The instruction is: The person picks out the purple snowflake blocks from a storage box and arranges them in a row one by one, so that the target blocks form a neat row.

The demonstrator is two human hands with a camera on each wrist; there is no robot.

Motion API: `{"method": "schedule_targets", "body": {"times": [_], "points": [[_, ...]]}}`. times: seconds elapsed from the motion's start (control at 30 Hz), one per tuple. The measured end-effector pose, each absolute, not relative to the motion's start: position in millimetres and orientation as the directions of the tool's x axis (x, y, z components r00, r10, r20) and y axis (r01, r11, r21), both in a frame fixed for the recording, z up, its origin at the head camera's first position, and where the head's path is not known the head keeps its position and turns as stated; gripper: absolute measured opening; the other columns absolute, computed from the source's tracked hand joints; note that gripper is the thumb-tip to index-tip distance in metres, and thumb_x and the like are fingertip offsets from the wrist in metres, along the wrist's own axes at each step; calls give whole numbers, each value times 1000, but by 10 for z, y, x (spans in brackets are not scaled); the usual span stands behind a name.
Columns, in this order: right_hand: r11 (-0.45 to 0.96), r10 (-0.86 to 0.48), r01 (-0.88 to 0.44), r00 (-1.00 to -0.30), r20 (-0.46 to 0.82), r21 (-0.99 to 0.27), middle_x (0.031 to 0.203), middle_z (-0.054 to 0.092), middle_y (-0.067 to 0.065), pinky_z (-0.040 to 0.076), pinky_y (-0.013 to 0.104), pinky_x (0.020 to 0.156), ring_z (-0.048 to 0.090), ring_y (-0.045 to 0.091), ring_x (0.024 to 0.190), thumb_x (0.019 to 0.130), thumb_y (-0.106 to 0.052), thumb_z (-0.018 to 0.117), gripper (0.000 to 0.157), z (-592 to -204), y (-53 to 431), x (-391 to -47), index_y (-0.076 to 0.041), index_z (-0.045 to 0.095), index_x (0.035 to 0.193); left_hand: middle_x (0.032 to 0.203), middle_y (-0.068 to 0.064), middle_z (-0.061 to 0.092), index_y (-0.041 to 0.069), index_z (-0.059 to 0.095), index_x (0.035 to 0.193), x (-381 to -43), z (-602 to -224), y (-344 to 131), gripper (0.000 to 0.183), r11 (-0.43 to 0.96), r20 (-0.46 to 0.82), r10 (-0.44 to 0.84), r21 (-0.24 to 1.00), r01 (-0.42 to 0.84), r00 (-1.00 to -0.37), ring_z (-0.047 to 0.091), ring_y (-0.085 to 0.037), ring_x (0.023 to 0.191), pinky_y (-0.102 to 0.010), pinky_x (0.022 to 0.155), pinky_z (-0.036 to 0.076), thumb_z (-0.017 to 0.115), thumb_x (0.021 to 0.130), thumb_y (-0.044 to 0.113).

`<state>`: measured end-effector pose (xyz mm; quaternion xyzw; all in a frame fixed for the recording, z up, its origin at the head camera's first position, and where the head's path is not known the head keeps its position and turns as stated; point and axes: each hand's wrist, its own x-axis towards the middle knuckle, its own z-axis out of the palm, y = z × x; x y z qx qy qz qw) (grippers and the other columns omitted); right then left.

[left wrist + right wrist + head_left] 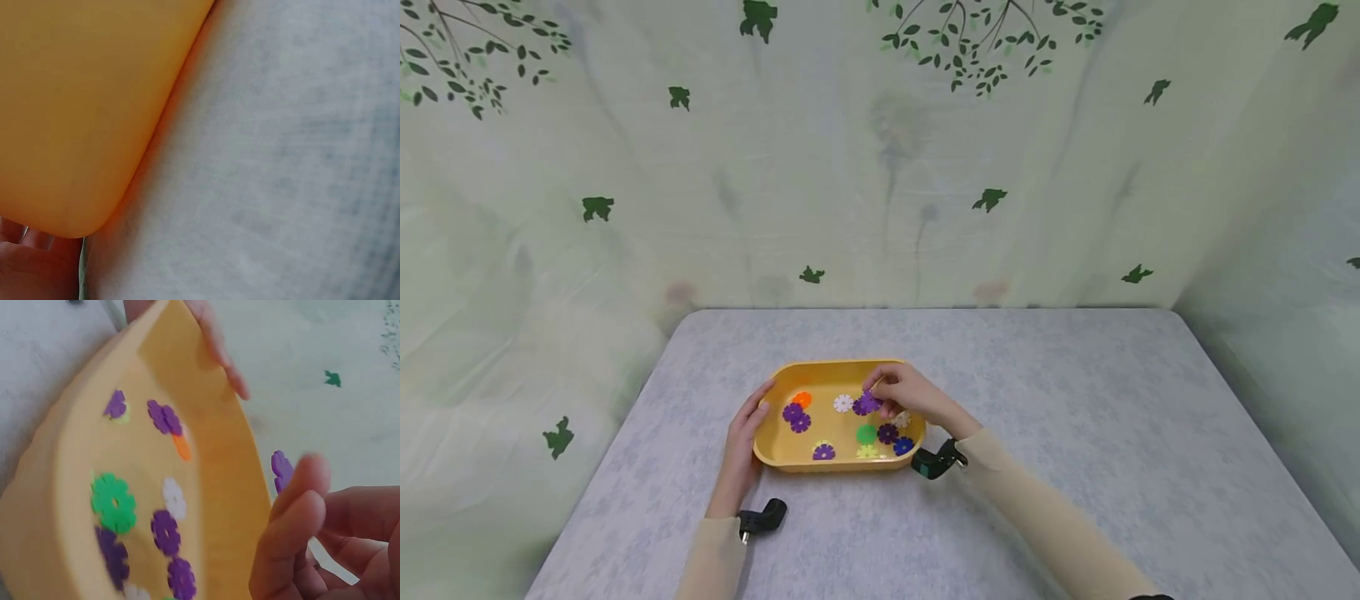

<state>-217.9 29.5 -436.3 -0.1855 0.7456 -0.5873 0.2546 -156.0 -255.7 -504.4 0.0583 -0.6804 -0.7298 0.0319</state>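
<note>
Seemingly mid-pick, the right hand point(907, 393) pinches 1 purple flower-shaped plastic disc point(280, 466), needing lift; unclenched left hand point(748, 427) touches yellow oblong plastic tray point(842, 467).

Discs point(801, 423) are purple, white, green, orange, blue and yellow, the tray point(820, 382) yellow, the tabletop point(1075, 400) mottled grey.

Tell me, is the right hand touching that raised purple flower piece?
Touching. In the right wrist view, the right hand pinches the purple flower piece, partly covering it.
</note>
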Motion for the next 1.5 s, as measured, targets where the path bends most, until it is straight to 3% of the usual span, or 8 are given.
{"method": "schedule_targets", "body": {"times": [0.17, 0.53, 0.8, 1.33, 1.5], "points": [[244, -500, 22, -854, -145, -970, 85, 59, 9, 49, 27, 56, 52, 17, 60, 99, -8, 49, 20, -4368, 614, -2213, 4, 60, 111, 151, 1, 34, 15, 42, 145, -1570, -5053, -2557, 46, -68, -42, -127, 997, -34, -991, 24, -14, 140, -29, 112, 24, 44, 102, 32], [305, -300, 90, -936, -185, -948, 81, 57, 11, 52, 33, 60, 54, 15, 60, 95, -4, 49, 18, -4631, 1245, -2194, 6, 56, 109, 151, 1, 33, 16, 41, 146, -1569, -5052, -2558, 48, -63, -42, -125, 997, -34, -991, 24, -14, 140, -32, 113, 23, 45, 102, 35], [349, -245, 82, -954, -175, -934, 78, 59, 15, 54, 32, 55, 58, 17, 58, 90, 5, 48, 20, -4870, 1534, -2070, 10, 57, 107, 151, 1, 33, 15, 41, 146, -1567, -5056, -2558, 48, -68, -44, -125, 997, -36, -991, 24, -14, 140, -29, 112, 24, 45, 102, 35], [438, -152, 85, -974, -168, -895, 73, 62, 12, 54, 29, 52, 60, 17, 55, 92, 3, 51, 13, -4952, 1545, -1994, 6, 60, 101, 152, 1, 32, 16, 40, 146, -1561, -5068, -2560, 48, -89, -61, -133, 995, -50, -989, 24, -14, 140, -32, 112, 24, 45, 102, 35], [418, -139, 80, -979, -151, -905, 86, 59, 16, 55, 31, 54, 58, 17, 57, 93, 1, 49, 18, -4810, 1480, -2036, 6, 61, 106, 152, 2, 31, 16, 40, 147, -1573, -5072, -2557, 48, -94, -68, -132, 994, -56, -989, 23, -13, 140, -33, 113, 23, 43, 102, 35]]}}
